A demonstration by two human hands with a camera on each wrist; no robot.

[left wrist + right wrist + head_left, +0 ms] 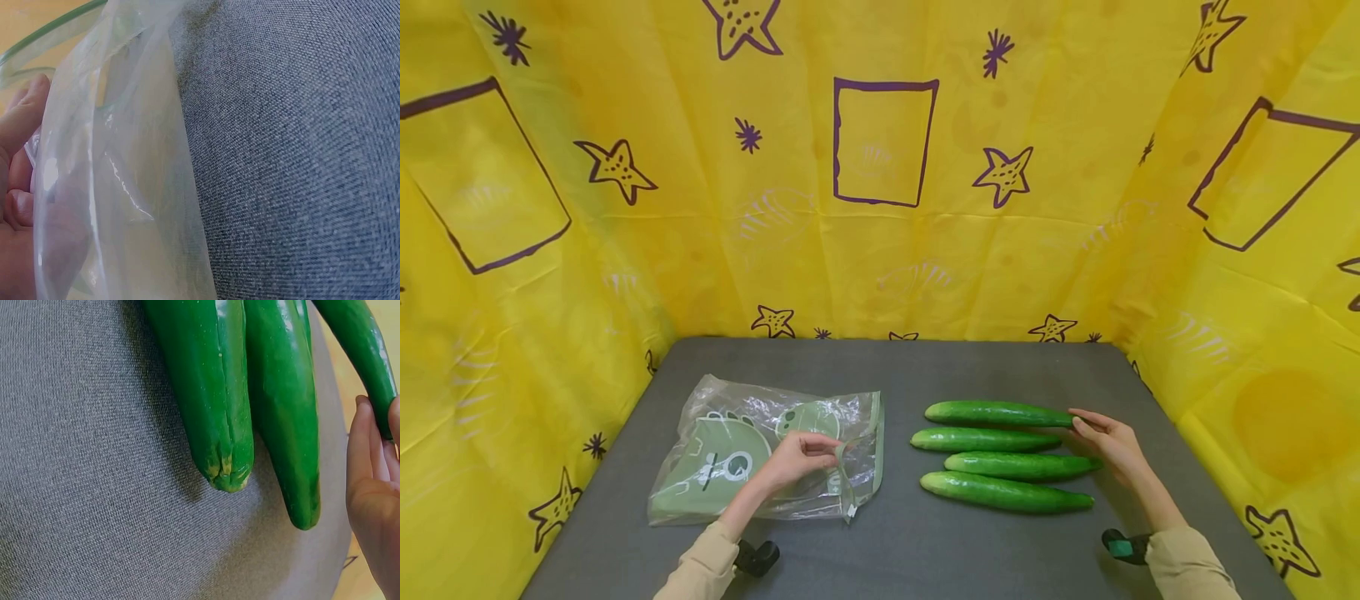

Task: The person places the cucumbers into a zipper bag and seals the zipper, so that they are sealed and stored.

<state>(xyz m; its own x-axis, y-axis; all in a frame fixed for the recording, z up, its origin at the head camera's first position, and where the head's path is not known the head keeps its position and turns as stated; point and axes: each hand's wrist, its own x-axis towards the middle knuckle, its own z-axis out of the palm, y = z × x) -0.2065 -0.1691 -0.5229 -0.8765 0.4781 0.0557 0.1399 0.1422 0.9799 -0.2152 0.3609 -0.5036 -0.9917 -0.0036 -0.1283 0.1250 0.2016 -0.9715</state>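
Two pinches going: fingers of the right hand (1112, 443) on the 3 o'clock tip of the farthest cucumber (1000, 412), left hand (793, 462) on the bag (737, 454) at 9 o'clock, and I'd guess that cucumber's firm, heavyish, kinda slick, best grabbed mid-body.

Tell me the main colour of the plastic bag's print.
The print is mainly muted green, seen best in the head view.

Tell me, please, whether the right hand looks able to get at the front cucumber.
Probably yes: nothing covers the front cucumber, though the right hand pinches the end of the back cucumber and would likely have to let go first.
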